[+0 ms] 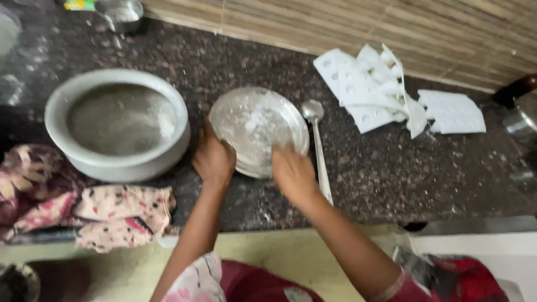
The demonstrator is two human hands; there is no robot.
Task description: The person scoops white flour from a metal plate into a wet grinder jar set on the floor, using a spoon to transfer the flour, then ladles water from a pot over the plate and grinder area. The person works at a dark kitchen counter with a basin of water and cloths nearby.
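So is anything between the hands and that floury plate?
No. The left hand grips the plate at its near-left rim, and the right hand is on its near edge. The spoon lies beside it, right.

Bare dark speckled stone surface (386, 179) lies open right of the long steel spoon (318, 146); the large grey metal pot (117, 124) blocks the left.

A small packet (79, 4), green and yellow, is seen at the counter's far left edge, well beyond the left hand (213, 159); its shape is cut off.
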